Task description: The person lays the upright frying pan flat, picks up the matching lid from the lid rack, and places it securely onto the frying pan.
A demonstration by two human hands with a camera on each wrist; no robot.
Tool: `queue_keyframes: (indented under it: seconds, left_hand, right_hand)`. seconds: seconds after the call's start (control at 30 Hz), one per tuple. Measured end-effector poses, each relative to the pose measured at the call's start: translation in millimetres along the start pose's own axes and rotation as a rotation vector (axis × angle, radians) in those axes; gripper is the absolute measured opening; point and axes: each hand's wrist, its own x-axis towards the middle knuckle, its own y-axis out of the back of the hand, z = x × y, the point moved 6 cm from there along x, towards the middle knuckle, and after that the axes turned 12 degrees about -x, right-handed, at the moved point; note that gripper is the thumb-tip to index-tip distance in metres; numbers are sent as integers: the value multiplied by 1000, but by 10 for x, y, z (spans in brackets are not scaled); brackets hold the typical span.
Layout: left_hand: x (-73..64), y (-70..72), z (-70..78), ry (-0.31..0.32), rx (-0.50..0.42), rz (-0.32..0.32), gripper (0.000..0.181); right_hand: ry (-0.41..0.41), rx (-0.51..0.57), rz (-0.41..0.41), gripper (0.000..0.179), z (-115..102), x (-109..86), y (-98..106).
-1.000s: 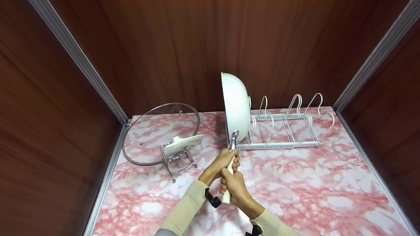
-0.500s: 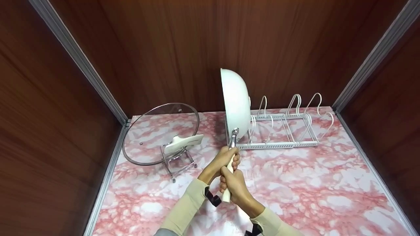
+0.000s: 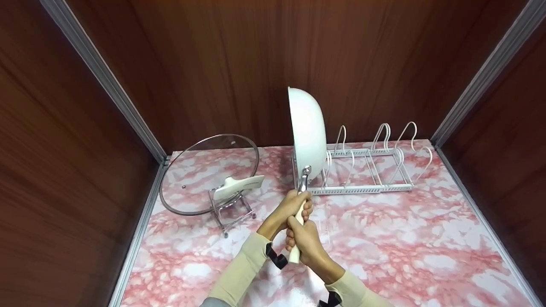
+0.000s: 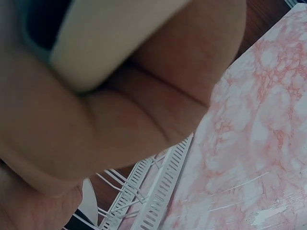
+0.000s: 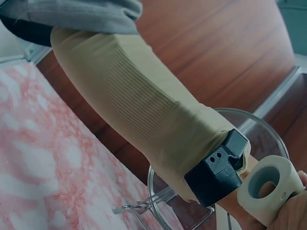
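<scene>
A white wok (image 3: 309, 132) stands on its side at the left end of a white wire pan rack (image 3: 362, 189), its open side facing left. Whether its lower edge rests in the rack is hidden. My left hand (image 3: 293, 205) grips the cream handle (image 3: 294, 254) close to its metal neck. Just below it, my right hand (image 3: 306, 241) holds the same handle, whose end sticks out under the fist. The hollow handle end (image 5: 269, 189) shows in the right wrist view. Curled fingers fill much of the left wrist view, with the rack (image 4: 160, 191) beyond.
To the left, a glass lid (image 3: 187, 187) with a white handle (image 3: 239, 187) leans upright in a small chrome stand (image 3: 230, 215). Several wire dividers (image 3: 386, 136) rise from the rack. Brown wooden panels (image 3: 213, 76) enclose the pink marbled table (image 3: 384, 256) at the back and sides.
The wok's far edge has risen slightly, and the handle end has shifted a little away from me. Both hands keep their hold. The lid and its stand stay put.
</scene>
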Motion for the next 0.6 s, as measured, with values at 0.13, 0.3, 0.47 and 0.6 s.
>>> queue_keyframes:
  seconds: [0.13,0.3,0.47,0.6]
  left_hand:
    - [-10,-8,-8,-6,4,-15,23]
    - [-4,-16,-5,-10,4,-30,23]
    - [-3,-29,23,-17,6,-36,27]
    - [-19,-39,55,-22,1,-32,27]
  right_hand:
    - [2,-2,2,20,6,-7,9]
    - [4,5,12,21,-3,-14,22]
    - [8,10,2,22,-27,-16,12]
    - [11,12,-2,24,-43,-22,4]
